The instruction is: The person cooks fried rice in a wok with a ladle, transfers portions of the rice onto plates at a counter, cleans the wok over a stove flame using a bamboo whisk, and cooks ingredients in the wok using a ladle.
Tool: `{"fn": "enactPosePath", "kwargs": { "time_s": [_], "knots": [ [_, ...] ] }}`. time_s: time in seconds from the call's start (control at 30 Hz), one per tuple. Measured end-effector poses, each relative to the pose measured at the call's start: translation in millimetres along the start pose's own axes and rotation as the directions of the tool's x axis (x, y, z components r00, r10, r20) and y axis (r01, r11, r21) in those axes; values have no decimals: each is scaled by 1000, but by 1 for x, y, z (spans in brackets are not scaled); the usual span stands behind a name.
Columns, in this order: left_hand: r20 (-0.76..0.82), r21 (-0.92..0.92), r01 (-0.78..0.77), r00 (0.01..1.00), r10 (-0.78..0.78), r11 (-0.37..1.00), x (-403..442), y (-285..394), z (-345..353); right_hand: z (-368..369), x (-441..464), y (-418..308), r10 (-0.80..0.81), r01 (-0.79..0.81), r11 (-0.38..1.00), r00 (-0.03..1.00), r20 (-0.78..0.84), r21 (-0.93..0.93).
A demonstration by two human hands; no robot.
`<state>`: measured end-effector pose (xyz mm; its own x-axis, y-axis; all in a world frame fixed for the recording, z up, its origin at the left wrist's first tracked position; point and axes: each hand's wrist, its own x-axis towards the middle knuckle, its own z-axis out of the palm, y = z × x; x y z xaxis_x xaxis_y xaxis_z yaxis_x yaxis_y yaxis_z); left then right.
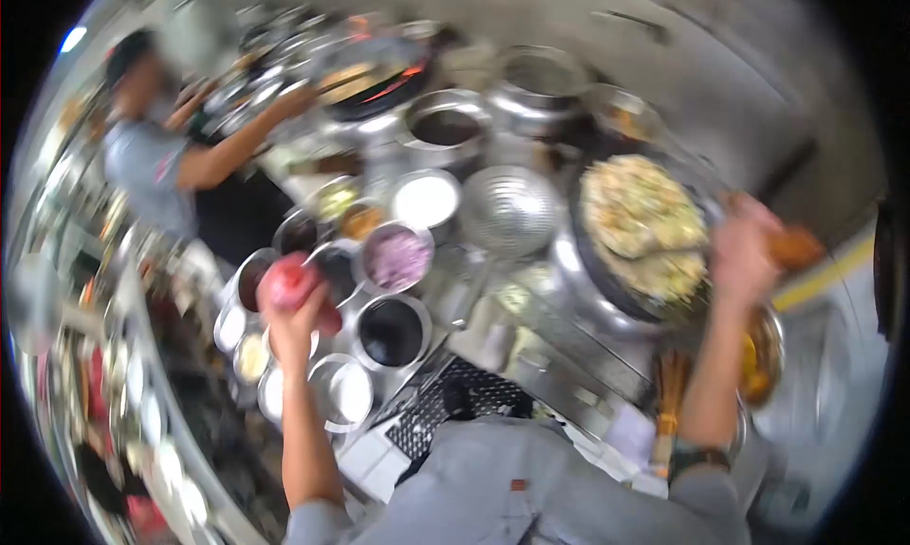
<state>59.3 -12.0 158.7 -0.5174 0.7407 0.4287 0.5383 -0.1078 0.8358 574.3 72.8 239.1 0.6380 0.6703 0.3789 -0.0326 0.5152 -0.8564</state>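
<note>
My left hand is wrapped round a red object, perhaps a bottle or a cloth, above the containers at the left. My right hand grips the handle of a ladle, whose wooden end sticks out on the right. The ladle's head lies in pale yellow, noodle-like food with green bits, which fills a large dark wok at the right. Beside the wok sits a round metal strainer.
A co-worker at the left reaches over another wok with flames by it. Pots of chopped purple food, white contents and dark liquid stand between. A metal bowl is below my right hand.
</note>
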Motion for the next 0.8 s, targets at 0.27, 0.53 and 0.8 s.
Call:
{"fn": "enactPosePath", "kwargs": {
  "time_s": [0.27, 0.53, 0.8],
  "knots": [
    [-250, 245, 214, 956, -152, 946, -42, -125, 18, 81, 45, -50, -146, 196, 961, 958, 247, -195],
    [-56, 430, -243, 954, 294, 869, -71, -14, 73, 75, 136, -13, 75, 9, 914, 979, 190, -405],
    [667, -398, -621, 310, 678, 675, -152, 124, 312, -20, 121, -15, 39, -41, 997, 999, -35, -63]
  ]
}}
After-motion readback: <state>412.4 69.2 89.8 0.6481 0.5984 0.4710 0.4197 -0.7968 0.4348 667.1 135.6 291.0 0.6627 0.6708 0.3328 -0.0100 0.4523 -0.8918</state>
